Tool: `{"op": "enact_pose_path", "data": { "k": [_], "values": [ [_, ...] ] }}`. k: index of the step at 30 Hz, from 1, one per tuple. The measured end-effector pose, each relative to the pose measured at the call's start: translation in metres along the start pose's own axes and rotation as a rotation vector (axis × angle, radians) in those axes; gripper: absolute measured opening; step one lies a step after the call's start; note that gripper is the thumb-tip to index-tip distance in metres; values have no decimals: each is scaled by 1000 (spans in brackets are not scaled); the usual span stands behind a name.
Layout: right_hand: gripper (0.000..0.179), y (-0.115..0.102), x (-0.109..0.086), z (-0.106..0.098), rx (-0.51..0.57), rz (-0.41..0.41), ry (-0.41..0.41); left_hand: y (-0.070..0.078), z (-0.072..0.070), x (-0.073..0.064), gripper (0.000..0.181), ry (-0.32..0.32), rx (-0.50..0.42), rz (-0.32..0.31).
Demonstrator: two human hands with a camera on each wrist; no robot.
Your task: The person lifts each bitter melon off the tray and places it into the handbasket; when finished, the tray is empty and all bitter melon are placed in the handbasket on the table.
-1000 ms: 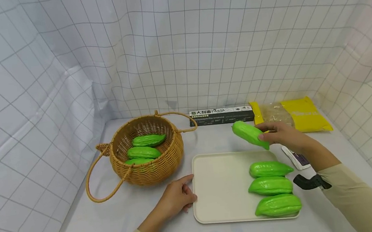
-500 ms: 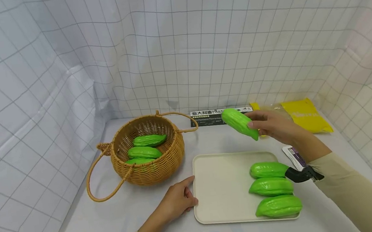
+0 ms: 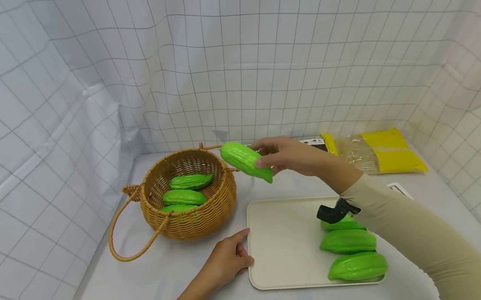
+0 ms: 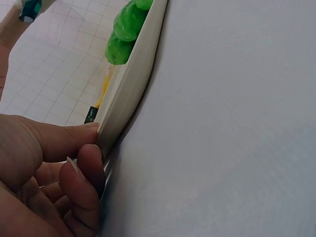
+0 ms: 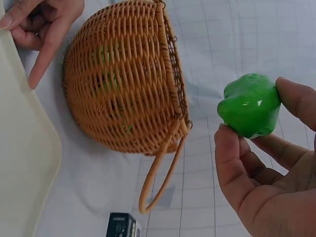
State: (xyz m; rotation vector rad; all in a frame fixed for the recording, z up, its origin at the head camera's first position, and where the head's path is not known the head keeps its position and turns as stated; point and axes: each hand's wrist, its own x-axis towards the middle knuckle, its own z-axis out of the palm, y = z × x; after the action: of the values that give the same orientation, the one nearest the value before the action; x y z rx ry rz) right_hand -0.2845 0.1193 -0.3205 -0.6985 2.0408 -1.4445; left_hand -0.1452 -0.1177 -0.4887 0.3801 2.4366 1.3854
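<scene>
My right hand pinches a green bitter melon between thumb and fingers, raised beside the right rim of a wicker basket. The right wrist view shows this melon end-on, its lobed tip toward the camera. Inside the basket lie several more bitter melons. My left hand touches the left edge of a cream tray with its thumb and outstretched index finger. Along the tray's right side three bitter melons lie in a column, the farthest partly hidden by the right wrist strap.
Behind the right hand, a black-and-white pasta box is mostly covered. A yellow bag with a see-through part lies at the back right, and a small white packet shows past the right sleeve. The basket's left handle juts out.
My right hand has carried the bitter melon leftward and slightly up, from above the tray's far right to the basket's right rim. The left hand has stayed at the tray's edge.
</scene>
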Motion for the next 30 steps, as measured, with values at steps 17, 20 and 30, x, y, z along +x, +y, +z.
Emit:
{"op": "enact_pose_path", "data": {
  "k": [17,20,30],
  "values": [
    [55,-53,118,90,-195,30,-232,0,0,-1,73,17,32,7],
    [56,-54,126,95,-213,97,-241,-1,2,1,73,14,37,19],
    [58,-56,145,104,-247,184,-301,0,2,2,73,15,40,20]
  ]
}}
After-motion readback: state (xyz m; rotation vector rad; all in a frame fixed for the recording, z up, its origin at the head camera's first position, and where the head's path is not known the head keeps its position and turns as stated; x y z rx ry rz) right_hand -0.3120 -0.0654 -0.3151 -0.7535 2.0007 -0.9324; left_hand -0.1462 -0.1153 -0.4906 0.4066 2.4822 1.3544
